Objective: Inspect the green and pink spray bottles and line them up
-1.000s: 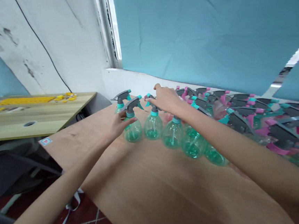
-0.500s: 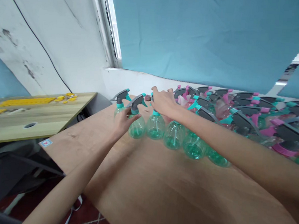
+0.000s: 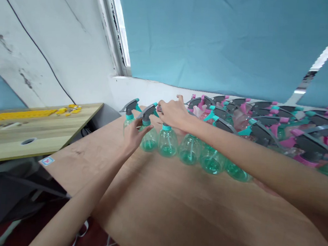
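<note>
My left hand (image 3: pixel 133 135) closes its fingers round the neck of a clear green spray bottle (image 3: pixel 150 141) with a grey and teal trigger head. The bottle stands on the wooden table. My right hand (image 3: pixel 174 113) is closed in a pinch beside that bottle's nozzle, one finger raised; a small dark reddish thing (image 3: pixel 159 109) shows at its fingertips, too small to name. Below this hand stands another green spray bottle (image 3: pixel 168 142), its head hidden. Just behind my left hand is a spray bottle with a grey head (image 3: pixel 131 106).
Several green bottles (image 3: pixel 212 159) continue the front row to the right, partly under my right forearm. Behind them crowd many pink and teal spray bottles (image 3: pixel 308 141) along the wall. A side table (image 3: pixel 44 139) with yellow pieces (image 3: pixel 24 114) stands at left. A blue curtain (image 3: pixel 217 39) hangs behind.
My right hand has moved slightly left and down, closer to the nozzle of the bottle in my left hand. The left hand keeps its hold. The view has shifted slightly.
</note>
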`<control>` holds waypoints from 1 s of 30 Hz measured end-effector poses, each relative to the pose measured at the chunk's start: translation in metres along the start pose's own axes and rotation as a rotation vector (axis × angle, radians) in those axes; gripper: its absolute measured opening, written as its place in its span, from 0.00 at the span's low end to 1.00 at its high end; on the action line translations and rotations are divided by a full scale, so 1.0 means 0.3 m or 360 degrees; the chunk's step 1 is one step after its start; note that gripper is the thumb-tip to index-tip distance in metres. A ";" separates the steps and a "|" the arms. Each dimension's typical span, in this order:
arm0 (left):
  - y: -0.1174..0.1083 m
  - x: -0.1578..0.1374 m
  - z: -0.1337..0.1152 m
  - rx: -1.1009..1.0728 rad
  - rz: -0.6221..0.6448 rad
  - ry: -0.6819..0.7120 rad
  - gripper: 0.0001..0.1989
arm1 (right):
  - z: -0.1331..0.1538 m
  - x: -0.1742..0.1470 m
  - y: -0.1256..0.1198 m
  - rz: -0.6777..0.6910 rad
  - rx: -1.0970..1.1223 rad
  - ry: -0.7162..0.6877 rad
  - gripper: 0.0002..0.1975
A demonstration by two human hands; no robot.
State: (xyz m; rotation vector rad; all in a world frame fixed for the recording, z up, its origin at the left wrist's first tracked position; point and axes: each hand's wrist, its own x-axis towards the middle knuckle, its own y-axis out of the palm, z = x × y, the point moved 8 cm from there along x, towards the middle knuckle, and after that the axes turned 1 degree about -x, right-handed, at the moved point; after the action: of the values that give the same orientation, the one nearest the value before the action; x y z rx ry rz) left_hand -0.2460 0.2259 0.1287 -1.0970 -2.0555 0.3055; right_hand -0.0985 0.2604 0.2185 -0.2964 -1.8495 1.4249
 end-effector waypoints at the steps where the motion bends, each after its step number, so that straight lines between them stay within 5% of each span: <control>1: -0.002 -0.003 -0.003 -0.0015 -0.0008 0.0004 0.14 | 0.000 -0.001 -0.002 0.0010 -0.0002 0.0021 0.16; 12: -0.059 -0.060 -0.021 -0.0240 -0.0266 0.0015 0.21 | 0.043 -0.048 -0.019 0.0066 0.0040 0.0085 0.20; 18: -0.179 -0.222 -0.114 -0.0251 -0.0327 -0.0082 0.18 | 0.069 -0.104 -0.060 0.0109 0.0061 -0.0054 0.24; 21: -0.169 -0.329 -0.168 -0.0222 -0.0107 -0.0092 0.18 | 0.065 -0.141 -0.087 0.0105 0.0074 -0.0082 0.25; 25: -0.065 -0.426 -0.227 -0.0211 0.0328 -0.0003 0.28 | 0.069 -0.213 -0.126 0.0082 0.0097 -0.0159 0.22; 30: 0.026 -0.470 -0.287 -0.0141 0.0556 0.0073 0.30 | 0.055 -0.338 -0.202 0.0040 0.0203 -0.0174 0.25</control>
State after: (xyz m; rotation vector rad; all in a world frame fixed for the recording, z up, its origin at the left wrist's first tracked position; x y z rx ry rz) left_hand -0.1320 0.1077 0.1092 -1.5058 -1.8464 0.3601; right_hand -0.0252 0.1669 0.2285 -0.1822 -1.8370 1.5966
